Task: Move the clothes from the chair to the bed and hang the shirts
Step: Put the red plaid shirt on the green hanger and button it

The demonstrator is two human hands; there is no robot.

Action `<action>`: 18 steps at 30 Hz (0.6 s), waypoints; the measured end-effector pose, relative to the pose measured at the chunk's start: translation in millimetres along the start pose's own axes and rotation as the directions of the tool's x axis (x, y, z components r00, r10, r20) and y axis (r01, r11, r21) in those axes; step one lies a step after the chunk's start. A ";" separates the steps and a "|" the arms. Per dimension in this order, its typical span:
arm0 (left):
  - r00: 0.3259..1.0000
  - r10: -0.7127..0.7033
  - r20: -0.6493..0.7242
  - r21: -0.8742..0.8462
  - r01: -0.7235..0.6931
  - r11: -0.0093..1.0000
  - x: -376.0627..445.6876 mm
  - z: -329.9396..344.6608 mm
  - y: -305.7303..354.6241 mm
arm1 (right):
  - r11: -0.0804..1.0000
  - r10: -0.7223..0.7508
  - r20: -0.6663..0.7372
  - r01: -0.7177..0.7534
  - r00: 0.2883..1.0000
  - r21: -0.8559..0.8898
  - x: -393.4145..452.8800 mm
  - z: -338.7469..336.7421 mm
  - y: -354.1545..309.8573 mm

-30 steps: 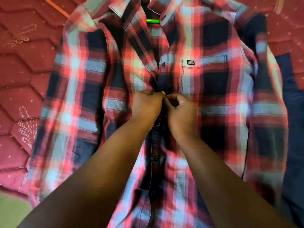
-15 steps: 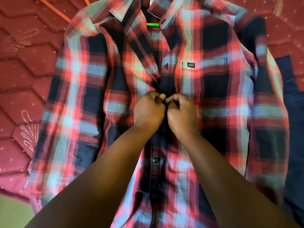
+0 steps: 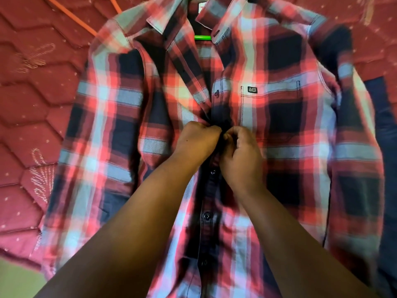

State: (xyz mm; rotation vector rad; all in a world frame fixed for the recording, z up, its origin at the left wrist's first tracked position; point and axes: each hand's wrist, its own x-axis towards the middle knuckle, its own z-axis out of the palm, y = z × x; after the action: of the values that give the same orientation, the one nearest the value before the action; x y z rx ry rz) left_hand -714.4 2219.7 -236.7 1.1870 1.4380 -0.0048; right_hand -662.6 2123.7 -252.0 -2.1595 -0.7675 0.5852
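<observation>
Both hands nudged up the placket vs 1 s ago, still knuckle to knuckle. Left hand (image 3: 198, 141) & right hand (image 3: 240, 154) curled, pinching front edges of plaid shirt (image 3: 285, 134) mid-chest, just below pocket. Buttons below done up, so prob. next button up in work. Shirt flat on red quilted bed (image 3: 32, 100), green hanger (image 3: 202, 37) already in collar; shirt under & around hands, collar well beyond fingertips.
</observation>
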 end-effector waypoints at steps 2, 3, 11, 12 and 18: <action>0.999 -0.045 0.011 0.005 0.045 0.999 0.6 4.3 1.9 | 0.999 0.036 0.030 -0.037 0.999 0.016 3.0 0.7 -2.3; 0.999 -0.049 -0.006 0.026 0.050 0.998 1.9 7.6 1.4 | 0.998 0.064 0.040 -0.065 0.997 0.024 5.9 1.1 -4.5; 0.996 0.003 -0.089 0.022 -0.001 1.000 6.9 17.6 -1.8 | 0.857 0.357 0.205 -0.407 0.911 0.316 29.6 2.3 -17.5; 0.997 0.029 -0.075 -0.002 -0.030 1.000 5.2 16.4 -2.6 | 0.825 0.388 0.259 -0.459 0.884 0.330 32.9 -0.9 -18.8; 0.974 0.219 0.053 0.195 -0.225 0.955 2.0 2.0 -7.2 | 0.738 0.471 0.547 -0.649 0.692 0.185 53.9 -26.4 -18.6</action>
State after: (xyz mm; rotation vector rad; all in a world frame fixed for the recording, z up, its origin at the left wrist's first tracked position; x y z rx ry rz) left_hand -717.1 2216.3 -243.2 1.5039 1.2923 -0.0126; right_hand -614.1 2157.2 -230.2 -1.8857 -0.1450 1.5050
